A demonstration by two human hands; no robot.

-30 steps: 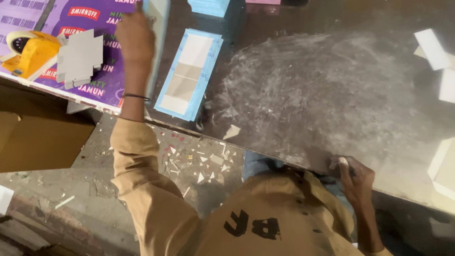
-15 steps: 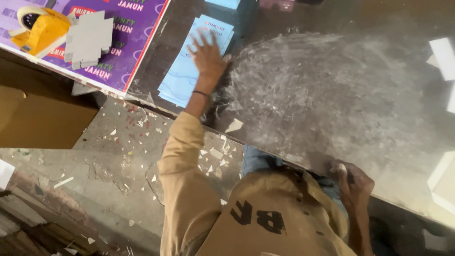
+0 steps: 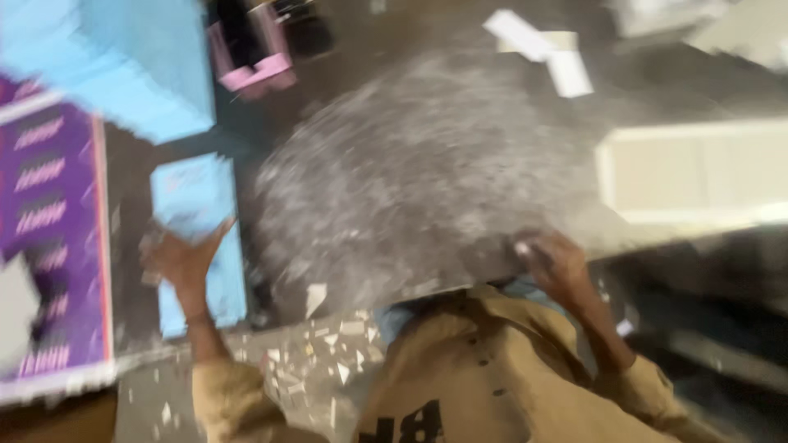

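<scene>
The picture is blurred by motion. My left hand (image 3: pixel 185 258) lies with thumb and fingers spread on the left edge of a light blue sheet (image 3: pixel 209 197) on the dark, dusty table (image 3: pixel 427 189). My right hand (image 3: pixel 554 262) rests with curled fingers on the table's near edge. A small white bit shows at its fingertips, and I cannot tell whether the hand holds it. My tan sleeves and shirt fill the bottom of the view.
A purple printed sheet (image 3: pixel 57 246) lies at the left, and a light blue stack (image 3: pixel 139 66) at the top left. A pink object (image 3: pixel 263 74) and white paper pieces (image 3: pixel 542 49) lie further back. A cream panel (image 3: pixel 698 172) is at the right. Paper scraps (image 3: pixel 328 353) litter the floor.
My left hand came down from the far left onto the blue sheet and drew back along it toward me. The view swung right. My right hand stayed on the table edge.
</scene>
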